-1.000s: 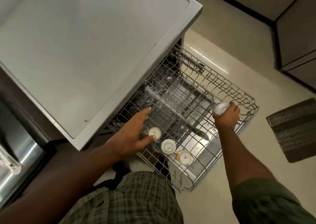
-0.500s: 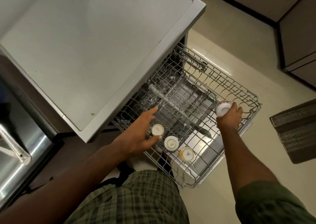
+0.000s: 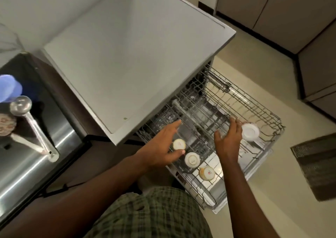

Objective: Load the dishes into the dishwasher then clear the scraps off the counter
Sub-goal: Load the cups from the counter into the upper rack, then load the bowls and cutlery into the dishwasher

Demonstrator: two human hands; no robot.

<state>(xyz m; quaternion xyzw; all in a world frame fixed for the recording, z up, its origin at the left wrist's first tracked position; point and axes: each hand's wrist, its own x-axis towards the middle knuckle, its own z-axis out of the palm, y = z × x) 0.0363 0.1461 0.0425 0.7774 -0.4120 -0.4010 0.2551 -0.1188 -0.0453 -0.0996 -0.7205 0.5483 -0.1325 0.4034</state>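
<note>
Both hands are held open over the rack (image 3: 261, 108) at lower right: nothing is gripped by the left hand (image 3: 161, 147) or the right hand (image 3: 228, 139) (a white cup (image 3: 250, 132) sits just beside it).

Domestic kitchen: a dishwasher rack (image 3: 236, 110) extends below the countertop (image 3: 131, 59), a steel sink (image 3: 27, 147) to its left, cabinets (image 3: 272, 10) beyond.

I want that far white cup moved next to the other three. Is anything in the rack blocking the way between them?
Only the right hand, open over the rack, lies between the white cup and the three cups; no dishes do.
</note>
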